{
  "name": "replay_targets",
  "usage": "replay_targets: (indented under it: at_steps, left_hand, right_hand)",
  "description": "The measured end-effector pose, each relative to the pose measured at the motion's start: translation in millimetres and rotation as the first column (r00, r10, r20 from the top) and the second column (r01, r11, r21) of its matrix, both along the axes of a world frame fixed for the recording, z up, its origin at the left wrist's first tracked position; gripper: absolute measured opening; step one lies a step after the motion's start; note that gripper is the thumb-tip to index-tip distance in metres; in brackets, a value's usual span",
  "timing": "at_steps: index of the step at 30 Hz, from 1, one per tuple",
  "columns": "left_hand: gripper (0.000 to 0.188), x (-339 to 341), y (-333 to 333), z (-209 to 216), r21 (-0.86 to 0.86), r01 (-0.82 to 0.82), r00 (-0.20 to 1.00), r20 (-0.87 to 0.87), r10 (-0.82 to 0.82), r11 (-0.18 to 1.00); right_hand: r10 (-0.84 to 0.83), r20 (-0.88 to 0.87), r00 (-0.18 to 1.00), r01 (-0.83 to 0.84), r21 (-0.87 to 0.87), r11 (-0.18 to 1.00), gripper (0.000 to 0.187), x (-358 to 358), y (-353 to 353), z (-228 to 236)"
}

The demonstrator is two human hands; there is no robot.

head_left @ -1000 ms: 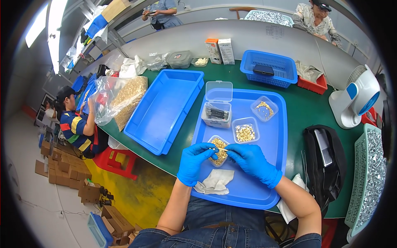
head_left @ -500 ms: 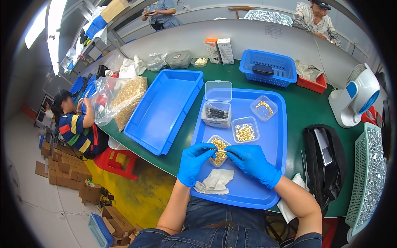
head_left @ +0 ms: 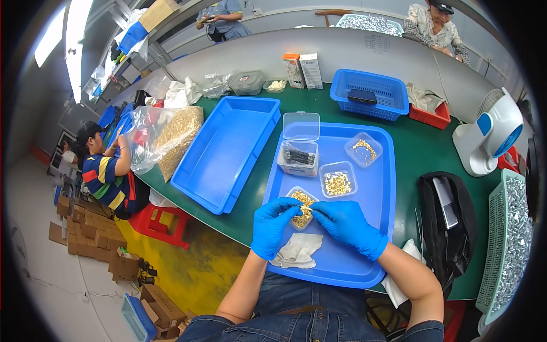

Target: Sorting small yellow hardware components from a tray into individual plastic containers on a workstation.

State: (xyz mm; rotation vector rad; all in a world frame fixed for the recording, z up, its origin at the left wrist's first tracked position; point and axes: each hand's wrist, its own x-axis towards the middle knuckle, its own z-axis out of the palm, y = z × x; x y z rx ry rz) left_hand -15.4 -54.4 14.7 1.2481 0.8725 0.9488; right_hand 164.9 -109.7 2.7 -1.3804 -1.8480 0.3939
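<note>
Both my hands wear blue gloves and meet above the near clear tub [head_left: 308, 224], which holds small gold-coloured metal parts. Thumb and fingers of my right hand [head_left: 347, 221] are pinched on a small gold-coloured part [head_left: 306, 208]. My left hand [head_left: 273, 224] is closed in a pinch right beside that part; whatever lies between its fingertips is too small to make out. Below the hands, a crumpled white cloth [head_left: 298, 251] lies on the blue tray [head_left: 364, 268]. Two more clear tubs, a middle one [head_left: 338, 179] and a far one [head_left: 363, 149], contain similar parts.
An open-lidded clear box [head_left: 298, 158] of dark, slim pieces stands on the tray. Left of it sits a deeper blue tray [head_left: 225, 154] beside a bag of gold-coloured parts [head_left: 179, 137]. A black bag [head_left: 450, 228] and a white fan [head_left: 490, 134] are at right. Co-workers sit beyond.
My left hand has shifted slightly right, its fingertips staying close to the right hand's. The gold-coloured part between the hands is turned a little. At left, the co-worker's arms have moved.
</note>
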Motion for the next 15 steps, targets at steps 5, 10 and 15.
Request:
replay_targets:
  at_steps: [5,10,15]
  left_hand:
    - [0.017,-0.1,1.7,4.5,-0.067,0.006,0.997,0.072,-0.001,0.998]
    - [0.017,-1.0,3.6,3.7,-0.107,0.014,0.994,0.106,-0.003,0.994]
    - [0.018,-3.5,3.7,2.1,-0.112,0.027,0.998,0.064,-0.02,0.993]
  right_hand:
    - [0.013,-0.093,0.996,-0.016,-0.035,0.999,0.019,0.2,1.1,2.4]
    - [0.013,-0.119,0.993,-0.015,-0.018,1.0,0.019,0.8,1.3,2.0]
    - [0.019,-0.092,0.996,-0.022,-0.031,0.999,0.019,0.7,0.8,3.0]
